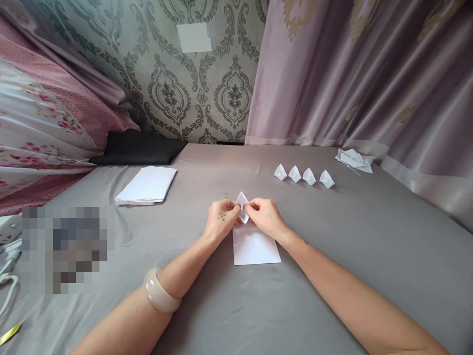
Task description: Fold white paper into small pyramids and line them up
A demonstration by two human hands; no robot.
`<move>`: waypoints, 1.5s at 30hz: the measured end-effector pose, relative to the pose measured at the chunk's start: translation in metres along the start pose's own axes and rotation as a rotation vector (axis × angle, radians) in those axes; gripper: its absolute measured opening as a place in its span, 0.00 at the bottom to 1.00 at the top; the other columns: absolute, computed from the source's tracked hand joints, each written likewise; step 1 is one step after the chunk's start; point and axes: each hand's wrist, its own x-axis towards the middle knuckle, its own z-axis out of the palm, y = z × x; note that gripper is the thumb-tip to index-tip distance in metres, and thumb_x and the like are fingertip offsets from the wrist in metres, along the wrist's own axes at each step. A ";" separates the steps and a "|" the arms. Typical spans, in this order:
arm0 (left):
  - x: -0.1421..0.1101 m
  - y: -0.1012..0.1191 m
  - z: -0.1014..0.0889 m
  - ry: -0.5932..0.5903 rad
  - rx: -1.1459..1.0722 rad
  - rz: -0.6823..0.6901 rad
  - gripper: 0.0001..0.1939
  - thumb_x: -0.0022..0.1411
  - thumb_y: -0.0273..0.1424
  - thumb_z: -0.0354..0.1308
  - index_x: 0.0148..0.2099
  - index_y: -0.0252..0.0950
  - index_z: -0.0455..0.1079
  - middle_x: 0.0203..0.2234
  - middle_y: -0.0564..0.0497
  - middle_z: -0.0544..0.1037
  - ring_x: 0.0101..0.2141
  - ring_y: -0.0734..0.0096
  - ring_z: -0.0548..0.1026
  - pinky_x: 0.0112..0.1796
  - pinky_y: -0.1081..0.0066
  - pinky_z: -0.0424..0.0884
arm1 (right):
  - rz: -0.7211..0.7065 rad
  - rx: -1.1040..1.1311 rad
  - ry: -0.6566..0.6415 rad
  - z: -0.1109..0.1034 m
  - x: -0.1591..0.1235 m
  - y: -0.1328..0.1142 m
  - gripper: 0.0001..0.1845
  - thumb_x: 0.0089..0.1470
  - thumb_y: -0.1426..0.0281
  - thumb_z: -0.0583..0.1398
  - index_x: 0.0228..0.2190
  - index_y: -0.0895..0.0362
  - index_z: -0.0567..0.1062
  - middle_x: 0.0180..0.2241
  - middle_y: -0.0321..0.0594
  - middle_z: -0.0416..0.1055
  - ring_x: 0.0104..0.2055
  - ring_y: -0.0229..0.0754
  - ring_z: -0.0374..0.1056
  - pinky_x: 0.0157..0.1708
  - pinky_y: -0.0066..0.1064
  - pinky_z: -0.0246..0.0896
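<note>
Between my two hands is a small folded white paper boat, its pointed tip upward. My left hand pinches its left side, and my right hand pinches the right side. Both thumbs press near its middle; the other fingertips are partly hidden behind the paper. Under my hands a flat white sheet of paper lies on the grey cloth. Several finished-looking paper boats stand in a row beyond my right hand.
A stack of white paper lies to the left, with a black folded cloth behind it. Crumpled white papers sit at the far right by the curtain. White cables and a yellow strip are at the left edge.
</note>
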 end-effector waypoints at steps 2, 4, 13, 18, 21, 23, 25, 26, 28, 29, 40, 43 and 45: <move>0.002 -0.002 -0.001 -0.006 -0.062 -0.032 0.09 0.54 0.33 0.55 0.29 0.33 0.73 0.21 0.50 0.78 0.21 0.69 0.77 0.24 0.75 0.71 | -0.038 -0.016 0.022 -0.005 -0.002 -0.004 0.16 0.53 0.61 0.56 0.28 0.57 0.78 0.26 0.39 0.76 0.27 0.39 0.70 0.29 0.28 0.61; 0.005 -0.004 -0.003 0.010 -0.109 -0.056 0.09 0.53 0.32 0.55 0.29 0.33 0.73 0.20 0.50 0.77 0.21 0.69 0.77 0.24 0.74 0.72 | -0.121 -0.075 0.082 -0.011 -0.006 -0.010 0.16 0.55 0.58 0.56 0.31 0.57 0.78 0.28 0.39 0.76 0.27 0.38 0.69 0.30 0.28 0.60; 0.011 -0.011 -0.008 0.087 -0.179 -0.087 0.06 0.50 0.28 0.55 0.28 0.33 0.72 0.17 0.51 0.76 0.20 0.69 0.77 0.24 0.72 0.74 | -0.418 -0.572 -0.096 -0.007 -0.027 -0.018 0.10 0.59 0.69 0.54 0.35 0.50 0.76 0.33 0.36 0.75 0.31 0.37 0.67 0.26 0.28 0.47; 0.011 -0.005 -0.008 0.089 -0.225 -0.143 0.04 0.50 0.27 0.56 0.27 0.31 0.71 0.15 0.51 0.74 0.19 0.70 0.76 0.23 0.73 0.74 | -0.447 -0.538 -0.027 -0.001 -0.025 -0.012 0.13 0.60 0.70 0.53 0.31 0.52 0.76 0.31 0.36 0.74 0.29 0.36 0.65 0.28 0.28 0.49; 0.009 0.001 -0.008 0.069 -0.268 -0.157 0.09 0.54 0.32 0.57 0.27 0.30 0.70 0.18 0.48 0.75 0.20 0.71 0.76 0.24 0.72 0.75 | -0.455 -0.479 0.011 -0.002 -0.024 -0.010 0.12 0.60 0.70 0.53 0.31 0.52 0.76 0.29 0.36 0.73 0.29 0.37 0.65 0.30 0.27 0.52; 0.008 0.005 -0.008 0.065 -0.305 -0.160 0.16 0.57 0.39 0.57 0.30 0.29 0.70 0.21 0.46 0.77 0.21 0.70 0.77 0.25 0.71 0.76 | -0.445 -0.478 0.038 -0.004 -0.020 -0.008 0.12 0.60 0.70 0.53 0.31 0.52 0.77 0.29 0.37 0.73 0.29 0.37 0.66 0.30 0.27 0.53; 0.008 0.006 -0.008 0.084 -0.328 -0.163 0.22 0.58 0.46 0.57 0.34 0.28 0.70 0.23 0.44 0.77 0.22 0.68 0.77 0.25 0.70 0.76 | -0.418 -0.504 0.068 -0.009 -0.011 -0.005 0.12 0.60 0.69 0.53 0.33 0.52 0.77 0.31 0.37 0.74 0.31 0.38 0.67 0.31 0.27 0.54; 0.008 0.007 -0.008 0.098 -0.332 -0.166 0.24 0.57 0.48 0.57 0.35 0.28 0.70 0.23 0.44 0.77 0.22 0.68 0.77 0.25 0.70 0.75 | -0.395 -0.524 0.088 -0.012 -0.005 -0.002 0.12 0.61 0.69 0.53 0.34 0.52 0.77 0.32 0.38 0.75 0.32 0.38 0.68 0.32 0.27 0.54; 0.008 0.007 -0.007 0.117 -0.325 -0.165 0.25 0.56 0.50 0.59 0.35 0.28 0.70 0.22 0.46 0.76 0.21 0.69 0.76 0.24 0.71 0.75 | -0.334 -0.564 0.122 -0.020 0.011 0.004 0.12 0.60 0.69 0.53 0.37 0.52 0.77 0.35 0.38 0.76 0.36 0.39 0.70 0.33 0.27 0.55; 0.008 0.007 -0.007 0.116 -0.320 -0.160 0.25 0.55 0.50 0.59 0.35 0.28 0.69 0.22 0.46 0.76 0.20 0.69 0.76 0.24 0.71 0.74 | -0.306 -0.580 0.147 -0.024 0.021 0.008 0.12 0.60 0.69 0.53 0.37 0.52 0.77 0.36 0.39 0.76 0.37 0.40 0.70 0.34 0.27 0.55; 0.013 -0.002 -0.005 0.068 -0.321 -0.121 0.28 0.54 0.52 0.59 0.35 0.28 0.69 0.22 0.48 0.75 0.18 0.74 0.73 0.21 0.73 0.72 | -0.131 -0.624 0.255 -0.052 0.080 0.034 0.15 0.59 0.72 0.52 0.40 0.54 0.77 0.39 0.45 0.77 0.42 0.45 0.71 0.35 0.29 0.57; 0.014 -0.005 -0.006 0.062 -0.322 -0.113 0.28 0.53 0.53 0.59 0.35 0.28 0.69 0.22 0.48 0.75 0.18 0.74 0.73 0.21 0.73 0.72 | -0.119 -0.596 0.240 -0.051 0.084 0.037 0.15 0.59 0.74 0.52 0.42 0.55 0.77 0.40 0.46 0.77 0.43 0.46 0.71 0.37 0.31 0.58; 0.014 -0.006 -0.006 0.061 -0.320 -0.119 0.28 0.53 0.53 0.59 0.35 0.29 0.69 0.21 0.48 0.74 0.18 0.74 0.73 0.21 0.72 0.72 | -0.114 -0.570 0.235 -0.051 0.084 0.039 0.16 0.58 0.75 0.53 0.45 0.56 0.76 0.41 0.47 0.77 0.44 0.47 0.71 0.39 0.31 0.59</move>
